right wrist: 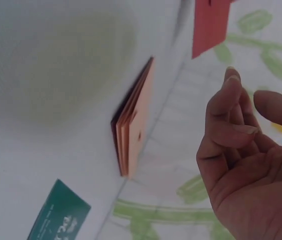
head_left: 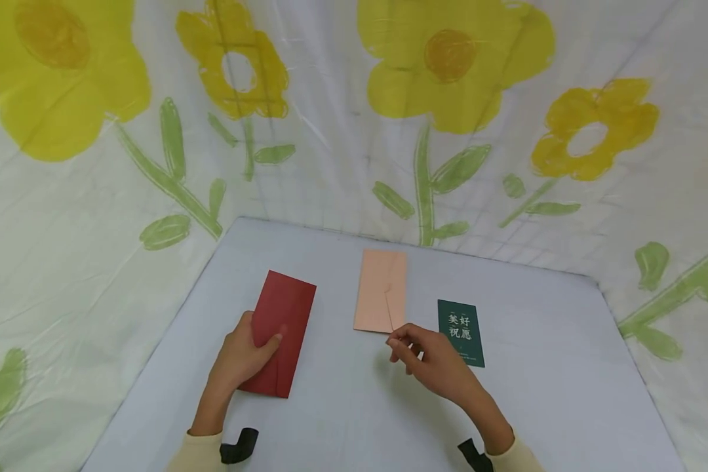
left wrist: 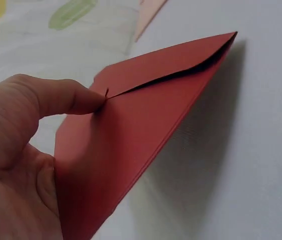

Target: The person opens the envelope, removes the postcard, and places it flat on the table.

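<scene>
My left hand (head_left: 242, 354) grips a red paper envelope (head_left: 292, 314) by its left side, thumb across the front and the other fingers hidden behind. Tilted up from the table, the envelope (left wrist: 131, 135) shows a long flap edge gaping toward one corner, with the thumb tip at the flap's tab. My right hand (head_left: 433, 364) hovers near the middle with loosely bent fingers. In the right wrist view this hand (right wrist: 251, 150) has its thumb apart from the fingers and nothing between them. Beyond its fingertips lies a stack of peach envelopes (head_left: 377, 288).
A dark green card (head_left: 460, 328) with white Chinese characters lies right of the stack, partly behind my right hand. Seen from the side, the stack (right wrist: 133, 125) has several layers with a dark red one underneath. A flower-print sheet (head_left: 330, 164) surrounds the white table (head_left: 543, 367).
</scene>
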Demonstrator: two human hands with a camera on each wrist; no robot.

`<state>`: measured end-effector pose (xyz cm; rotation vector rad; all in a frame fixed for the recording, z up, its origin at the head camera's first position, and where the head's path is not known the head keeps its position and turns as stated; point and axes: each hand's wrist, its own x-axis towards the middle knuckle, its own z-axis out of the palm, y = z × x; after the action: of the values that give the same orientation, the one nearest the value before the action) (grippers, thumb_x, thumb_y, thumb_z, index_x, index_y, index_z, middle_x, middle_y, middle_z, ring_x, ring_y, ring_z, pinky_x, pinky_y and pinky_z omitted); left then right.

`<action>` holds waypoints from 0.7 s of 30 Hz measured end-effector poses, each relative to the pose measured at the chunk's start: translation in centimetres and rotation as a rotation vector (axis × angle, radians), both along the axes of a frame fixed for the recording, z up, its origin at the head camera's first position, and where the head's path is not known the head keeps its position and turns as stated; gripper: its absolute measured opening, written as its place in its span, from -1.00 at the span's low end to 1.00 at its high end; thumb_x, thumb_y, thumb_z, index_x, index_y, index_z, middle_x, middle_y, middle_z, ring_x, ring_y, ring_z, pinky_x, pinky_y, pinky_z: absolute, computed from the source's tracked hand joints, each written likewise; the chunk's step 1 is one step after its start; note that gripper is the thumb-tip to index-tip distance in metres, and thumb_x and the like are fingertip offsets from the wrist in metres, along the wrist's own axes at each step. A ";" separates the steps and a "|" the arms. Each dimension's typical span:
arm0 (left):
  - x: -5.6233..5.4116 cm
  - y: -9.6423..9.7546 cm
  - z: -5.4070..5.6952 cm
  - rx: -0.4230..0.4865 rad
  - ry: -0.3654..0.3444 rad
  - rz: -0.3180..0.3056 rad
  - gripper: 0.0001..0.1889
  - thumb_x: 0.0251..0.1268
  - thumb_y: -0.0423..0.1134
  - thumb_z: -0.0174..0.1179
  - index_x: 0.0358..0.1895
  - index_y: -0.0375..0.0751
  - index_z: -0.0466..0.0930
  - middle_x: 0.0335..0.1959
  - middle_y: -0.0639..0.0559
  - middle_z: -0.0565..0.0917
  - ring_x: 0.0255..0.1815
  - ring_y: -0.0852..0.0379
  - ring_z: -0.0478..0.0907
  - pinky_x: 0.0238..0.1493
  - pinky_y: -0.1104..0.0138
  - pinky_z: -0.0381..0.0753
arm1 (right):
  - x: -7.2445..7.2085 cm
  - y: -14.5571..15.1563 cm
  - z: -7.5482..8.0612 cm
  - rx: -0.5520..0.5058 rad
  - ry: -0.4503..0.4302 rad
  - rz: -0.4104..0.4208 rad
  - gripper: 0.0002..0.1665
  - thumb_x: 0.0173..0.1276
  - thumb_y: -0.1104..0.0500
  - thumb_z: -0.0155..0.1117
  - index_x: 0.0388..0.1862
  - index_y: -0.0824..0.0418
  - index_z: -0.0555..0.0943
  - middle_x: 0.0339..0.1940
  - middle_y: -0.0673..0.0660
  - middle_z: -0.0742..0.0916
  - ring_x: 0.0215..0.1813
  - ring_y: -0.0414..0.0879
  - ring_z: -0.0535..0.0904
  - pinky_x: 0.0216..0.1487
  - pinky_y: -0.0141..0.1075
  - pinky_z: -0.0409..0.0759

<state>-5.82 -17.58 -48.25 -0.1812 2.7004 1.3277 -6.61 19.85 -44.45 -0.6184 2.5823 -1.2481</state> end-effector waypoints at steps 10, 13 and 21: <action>-1.4 -0.1 -2.5 -0.151 0.029 -0.002 -0.27 0.43 -0.14 0.34 0.34 -0.66 0.23 0.08 -0.51 0.57 0.01 -0.33 0.64 -0.01 -0.15 0.67 | -0.1 0.3 -0.5 0.001 -0.025 0.004 -0.83 0.69 -0.03 0.18 0.05 -0.05 0.66 -0.26 0.01 0.81 -0.44 -0.18 0.65 -0.39 -0.28 0.61; -1.2 0.3 -2.7 -0.253 0.089 0.014 -0.21 0.41 -0.14 0.36 0.41 -0.68 0.20 0.19 -0.59 0.44 0.14 -0.45 0.51 0.06 -0.23 0.62 | -0.1 0.2 -0.7 0.000 -0.028 0.007 -0.82 0.69 -0.05 0.17 0.04 -0.05 0.66 -0.27 0.00 0.81 -0.44 -0.15 0.66 -0.40 -0.29 0.60; -0.5 1.7 -2.5 -0.484 0.191 0.014 -0.29 0.39 -0.09 0.39 0.56 -0.14 0.40 0.35 -0.44 0.35 0.23 -0.42 0.34 -0.03 -0.19 0.46 | -0.3 0.0 -0.9 -0.008 -0.033 0.020 -0.83 0.69 -0.04 0.18 0.02 -0.05 0.66 -0.27 0.00 0.81 -0.44 -0.12 0.67 -0.41 -0.29 0.59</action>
<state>-6.32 -15.84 -50.78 -0.1223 3.1440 0.6995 -6.94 19.85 -45.32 -0.6180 2.5389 -1.2527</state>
